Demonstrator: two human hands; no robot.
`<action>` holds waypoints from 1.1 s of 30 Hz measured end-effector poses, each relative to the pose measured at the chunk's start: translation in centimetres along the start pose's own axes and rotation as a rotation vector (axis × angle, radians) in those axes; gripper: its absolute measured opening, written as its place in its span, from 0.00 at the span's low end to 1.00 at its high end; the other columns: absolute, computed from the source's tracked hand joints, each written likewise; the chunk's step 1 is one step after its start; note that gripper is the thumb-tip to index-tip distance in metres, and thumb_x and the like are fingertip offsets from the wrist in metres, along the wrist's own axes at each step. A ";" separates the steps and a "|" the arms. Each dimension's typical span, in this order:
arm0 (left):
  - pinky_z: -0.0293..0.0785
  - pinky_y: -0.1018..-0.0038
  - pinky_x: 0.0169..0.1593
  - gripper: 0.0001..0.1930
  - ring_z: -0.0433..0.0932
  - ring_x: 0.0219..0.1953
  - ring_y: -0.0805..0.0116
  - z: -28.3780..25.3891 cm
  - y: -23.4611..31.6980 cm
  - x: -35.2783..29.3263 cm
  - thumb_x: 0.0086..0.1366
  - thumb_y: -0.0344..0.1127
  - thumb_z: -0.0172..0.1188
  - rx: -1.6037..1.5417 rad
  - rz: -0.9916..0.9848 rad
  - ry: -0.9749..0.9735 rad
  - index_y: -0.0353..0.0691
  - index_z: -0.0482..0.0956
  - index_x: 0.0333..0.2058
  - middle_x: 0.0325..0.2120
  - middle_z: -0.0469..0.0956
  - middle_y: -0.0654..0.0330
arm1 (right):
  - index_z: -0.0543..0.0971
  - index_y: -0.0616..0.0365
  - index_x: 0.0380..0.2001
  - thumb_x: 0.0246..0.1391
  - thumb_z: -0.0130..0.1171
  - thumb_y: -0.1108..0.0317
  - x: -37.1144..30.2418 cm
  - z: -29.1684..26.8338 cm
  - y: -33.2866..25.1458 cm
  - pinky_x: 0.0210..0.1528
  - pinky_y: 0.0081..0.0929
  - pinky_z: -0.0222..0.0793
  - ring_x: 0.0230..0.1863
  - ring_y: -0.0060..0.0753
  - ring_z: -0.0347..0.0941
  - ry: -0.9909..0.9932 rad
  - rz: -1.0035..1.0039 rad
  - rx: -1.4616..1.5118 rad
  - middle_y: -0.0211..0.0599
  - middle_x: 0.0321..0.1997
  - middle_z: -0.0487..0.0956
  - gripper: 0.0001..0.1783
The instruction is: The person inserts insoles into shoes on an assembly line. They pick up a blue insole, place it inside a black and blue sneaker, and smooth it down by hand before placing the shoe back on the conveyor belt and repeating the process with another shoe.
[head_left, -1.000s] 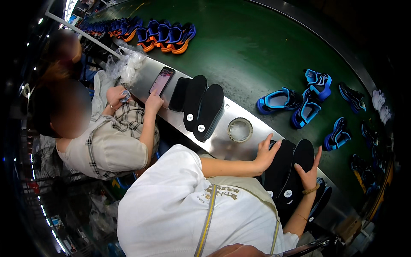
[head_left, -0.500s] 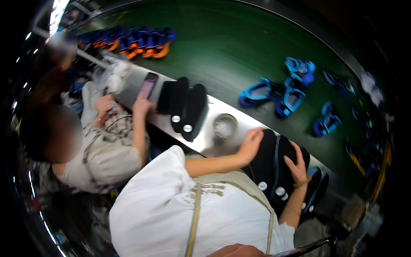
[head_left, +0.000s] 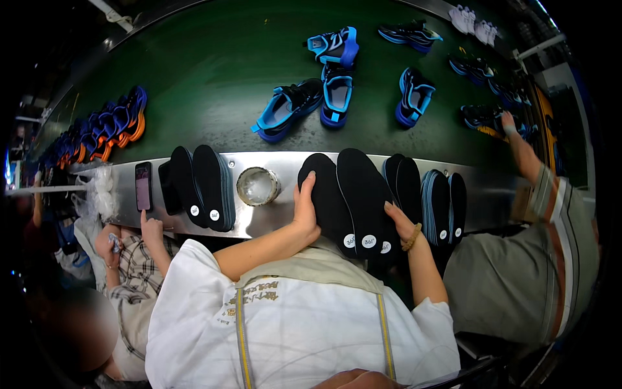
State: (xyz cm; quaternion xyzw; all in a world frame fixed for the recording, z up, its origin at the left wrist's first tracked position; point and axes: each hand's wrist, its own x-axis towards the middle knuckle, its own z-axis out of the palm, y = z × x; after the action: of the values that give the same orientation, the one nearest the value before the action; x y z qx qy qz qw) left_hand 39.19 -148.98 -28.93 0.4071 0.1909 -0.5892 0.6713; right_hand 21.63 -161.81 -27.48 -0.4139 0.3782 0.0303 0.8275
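Several black shoe insoles (head_left: 359, 188) with round white stickers at their heels are fanned out between my two hands, toes pointing away from me. My left hand (head_left: 304, 211) grips the left edge of the leftmost one, thumb on its face and fingers hidden behind. On the other side, my right hand (head_left: 407, 228) holds the right edge, with its thumb near the insoles' surface and the other fingers out of sight. Just beyond my right hand lie a pair of insole stacks (head_left: 435, 206), and further insoles (head_left: 407, 181) rest behind it.
A metal ledge (head_left: 272, 220) bears a round tin (head_left: 258, 186), insole stacks (head_left: 217, 181) and a phone (head_left: 143, 187) touched by the left neighbour's hand (head_left: 153, 232). On the green belt (head_left: 214, 78) stand blue-black shoes (head_left: 288, 110) and orange-soled shoes (head_left: 116, 126). At right, another person's hand (head_left: 509, 124) reaches toward shoes.
My view has swung right and levelled, bringing the right-hand person into sight. The insoles in my hands are now spread in a fan. The left neighbour's hand has dropped to the phone's lower end.
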 end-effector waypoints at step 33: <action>0.60 0.68 0.38 0.29 0.66 0.38 0.61 -2.7 19.8 5.5 0.48 0.43 0.56 2.517 1.380 -0.428 0.48 0.60 0.50 0.36 0.67 0.57 | 0.72 0.53 0.30 0.32 0.60 0.64 -6.2 10.4 -4.2 0.35 0.30 0.60 0.36 0.37 0.65 0.543 -0.831 -1.593 0.34 0.37 0.69 0.16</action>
State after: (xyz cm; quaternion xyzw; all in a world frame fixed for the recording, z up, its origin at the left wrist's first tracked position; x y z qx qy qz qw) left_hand 59.77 -150.89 -28.22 0.6304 -0.7751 0.0227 0.0358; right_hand 24.95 -155.58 -16.84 -0.9533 0.2480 -0.1151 0.1281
